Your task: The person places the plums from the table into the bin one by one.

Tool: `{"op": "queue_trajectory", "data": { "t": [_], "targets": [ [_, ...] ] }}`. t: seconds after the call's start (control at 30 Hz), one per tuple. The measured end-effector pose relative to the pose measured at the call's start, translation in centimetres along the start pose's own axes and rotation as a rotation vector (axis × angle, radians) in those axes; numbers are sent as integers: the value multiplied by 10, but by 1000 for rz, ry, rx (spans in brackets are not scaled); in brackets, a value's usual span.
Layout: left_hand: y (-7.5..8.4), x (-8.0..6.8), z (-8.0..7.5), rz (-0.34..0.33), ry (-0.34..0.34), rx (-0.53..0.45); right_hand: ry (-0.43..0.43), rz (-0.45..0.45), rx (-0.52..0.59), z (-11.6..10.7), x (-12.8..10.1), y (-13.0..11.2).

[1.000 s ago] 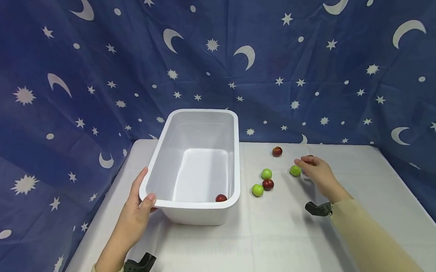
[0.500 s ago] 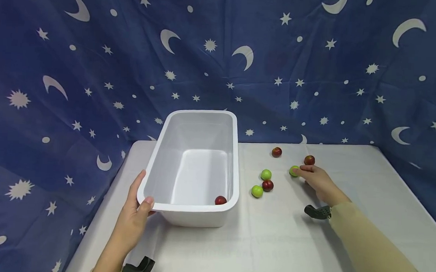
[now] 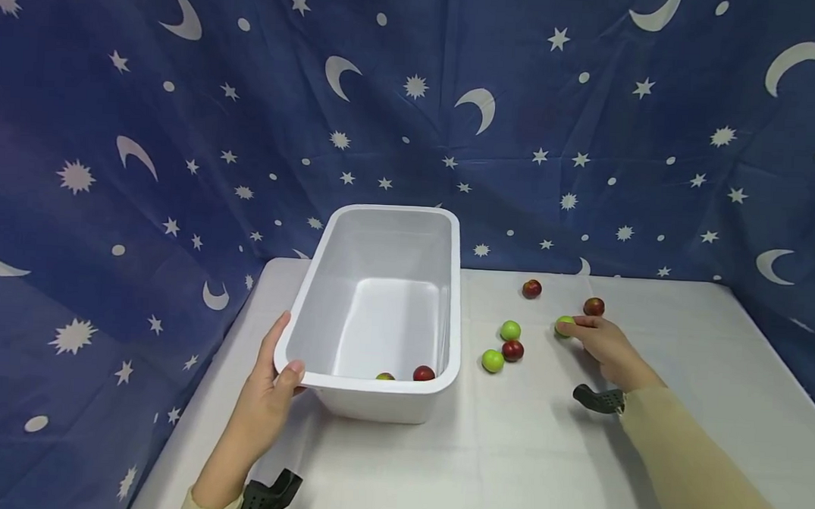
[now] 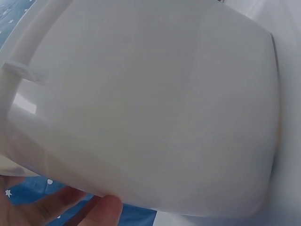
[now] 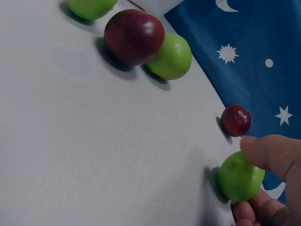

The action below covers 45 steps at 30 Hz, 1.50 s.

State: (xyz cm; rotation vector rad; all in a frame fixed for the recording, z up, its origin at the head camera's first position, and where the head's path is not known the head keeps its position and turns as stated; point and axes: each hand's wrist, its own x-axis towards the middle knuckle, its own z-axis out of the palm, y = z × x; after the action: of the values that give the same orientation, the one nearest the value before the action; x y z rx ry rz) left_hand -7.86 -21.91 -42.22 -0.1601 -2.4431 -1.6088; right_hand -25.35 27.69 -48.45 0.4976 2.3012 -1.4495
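The right hand (image 3: 605, 345) pinches a green fruit (image 5: 241, 178) on the worktop (image 3: 549, 450), thumb above and fingers below. The left hand (image 3: 270, 389) grips the tub (image 3: 378, 306) rim. The round fruit could slip and roll into the others or off the edge. A white cloth covers the worktop; a starry blue curtain (image 3: 414, 110) hangs behind.

The white bin's (image 3: 377, 314) near rim hides most of a small greenish fruit (image 3: 385, 376) inside.
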Motion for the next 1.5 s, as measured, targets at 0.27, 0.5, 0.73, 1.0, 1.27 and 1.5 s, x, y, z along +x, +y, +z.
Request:
{"op": "queue_trajectory", "data": {
  "t": [0.27, 0.5, 0.73, 1.0, 1.27, 1.5],
  "targets": [
    [0, 2, 3, 5, 8, 42, 31, -7, -9, 3, 0, 4],
    [1, 2, 2, -17, 24, 66, 37, -11, -17, 2, 1, 1],
    [3, 1, -1, -26, 23, 49, 33, -46, 0, 5, -1, -1],
    [0, 1, 1, -11, 7, 27, 93, -92, 29, 0, -9, 5],
    [-1, 2, 6, -15, 3, 41, 74, -230, -1, -6, -30, -14],
    [1, 2, 4, -32, 34, 42, -28, -313, 49, 4, -43, -55]
  ]
}}
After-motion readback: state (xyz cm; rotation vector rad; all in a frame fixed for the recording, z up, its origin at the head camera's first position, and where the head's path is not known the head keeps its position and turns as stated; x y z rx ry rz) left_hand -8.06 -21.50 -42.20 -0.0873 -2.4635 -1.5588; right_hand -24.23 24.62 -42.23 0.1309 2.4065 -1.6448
